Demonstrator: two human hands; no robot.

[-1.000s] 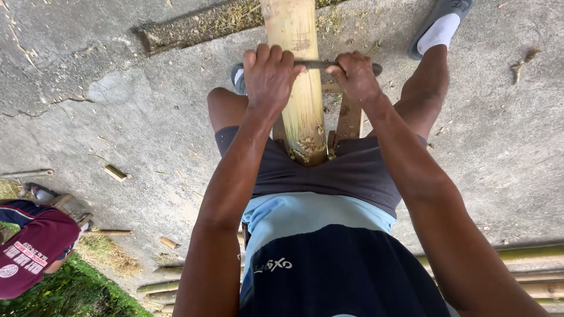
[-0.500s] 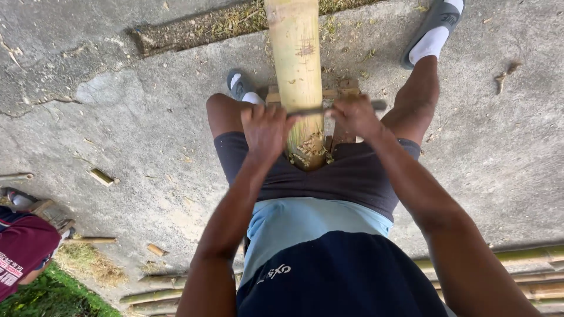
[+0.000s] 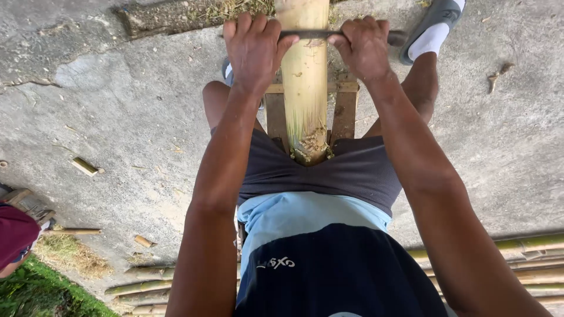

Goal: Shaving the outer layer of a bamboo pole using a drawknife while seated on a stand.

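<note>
— Nearest the body?
— Thin poles (image 3: 531, 249) on the concrete (image 3: 135, 129) behind, offcuts (image 3: 85, 167) to the left.
— In the way?
— Nothing across the bamboo (image 3: 305, 82); wooden frame (image 3: 343, 100) beneath it, between the knees.
— Farther out?
— Left hand (image 3: 254, 44) and right hand (image 3: 363, 44), both fisted tight round a dark blade (image 3: 311, 34) laid crosswise, touching the bamboo's top.

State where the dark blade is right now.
In the head view, top centre: the blade lies across the bamboo pole, gripped by the left hand and right hand.
</note>
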